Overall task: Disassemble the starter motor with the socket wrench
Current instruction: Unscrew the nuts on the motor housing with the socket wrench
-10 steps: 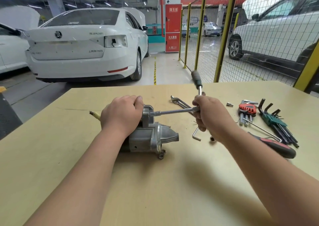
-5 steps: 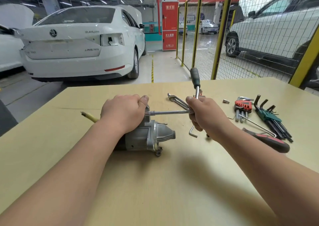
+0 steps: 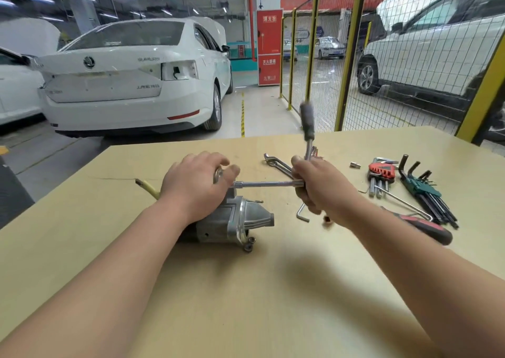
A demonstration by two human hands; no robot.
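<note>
Tan wooden table (image 3: 246, 303) in front of me; far right side holds a red-holder hex key set (image 3: 381, 172), a green-holder hex key set (image 3: 422, 191) just beside it, and a red-and-black screwdriver (image 3: 426, 228) nearer me. Mid-table: paired spanners (image 3: 276, 162), a loose hex key (image 3: 302, 213), and a small socket bit (image 3: 355, 164) lying apart. Beyond the table: white sedan (image 3: 123, 84) rear-on at left, red fire cabinet (image 3: 269, 46) centre, yellow-posted mesh fence (image 3: 410, 90) with a white SUV (image 3: 437, 51) behind it.
</note>
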